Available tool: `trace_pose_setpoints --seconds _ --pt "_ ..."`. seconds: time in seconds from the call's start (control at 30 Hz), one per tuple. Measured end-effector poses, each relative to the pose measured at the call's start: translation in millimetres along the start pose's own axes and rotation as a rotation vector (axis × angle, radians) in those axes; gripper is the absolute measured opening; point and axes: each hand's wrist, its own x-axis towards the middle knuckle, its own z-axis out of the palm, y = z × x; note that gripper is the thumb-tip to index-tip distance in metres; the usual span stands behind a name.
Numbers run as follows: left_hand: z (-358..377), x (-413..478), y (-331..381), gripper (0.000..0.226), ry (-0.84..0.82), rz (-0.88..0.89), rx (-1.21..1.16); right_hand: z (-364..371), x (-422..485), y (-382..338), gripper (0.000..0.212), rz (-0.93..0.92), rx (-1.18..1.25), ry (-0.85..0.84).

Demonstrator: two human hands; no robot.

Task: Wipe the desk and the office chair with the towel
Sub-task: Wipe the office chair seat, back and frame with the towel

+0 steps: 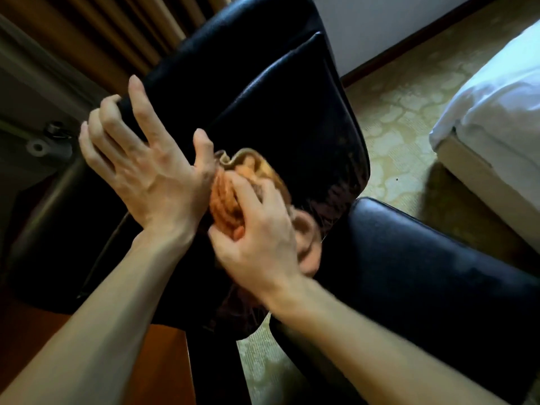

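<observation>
Both busy: left hand (pixel 140 162) grips chair (pixel 277 112) back's edge, steadying; right hand (pixel 257 238) clutches bunched towel (pixel 230 200). Press firmly, overlap strokes.

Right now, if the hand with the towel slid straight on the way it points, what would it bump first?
Probably the left hand: the right hand points up-left across the chair back, and the towel it grips sits by the left thumb. Depth is unclear.

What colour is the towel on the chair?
The towel is orange with a tan edge, pressed on the black chair; head view.
</observation>
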Motion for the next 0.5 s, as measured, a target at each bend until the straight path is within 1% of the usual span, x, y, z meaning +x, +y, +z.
trace_pose_setpoints --seconds 0.03,0.07,0.13,0.2,0.27,0.3,0.4,0.47,0.5 --pt "-1 -1 -1 0.081 -0.003 0.007 -0.008 0 -10 0 0.064 0.039 0.11 -0.008" --pt "-1 -1 -1 0.081 -0.005 0.009 -0.019 -5 -11 4 0.061 0.085 0.205 0.042" --pt "-2 -1 -1 0.081 0.001 0.003 -0.031 -26 4 21 0.057 0.152 0.315 0.246" --pt "0 -1 -1 0.08 0.016 -0.004 -0.039 -58 39 38 0.055 0.167 0.295 0.442" --pt "1 0 0 0.081 0.03 -0.004 -0.033 -80 80 58 0.051 0.134 0.146 0.542" --pt "2 0 0 0.081 0.034 -0.003 -0.029 -85 98 66 0.05 0.122 0.058 0.533" --pt "5 2 2 0.082 0.04 -0.01 -0.035 -71 115 85 0.05 0.125 -0.169 0.387" --pt "6 2 3 0.082 0.051 -0.018 -0.033 -46 86 84 0.051 0.068 -0.24 0.366" --pt "6 2 3 0.082 0.062 -0.015 -0.033 -31 60 80 0.051 -0.01 -0.245 0.357"
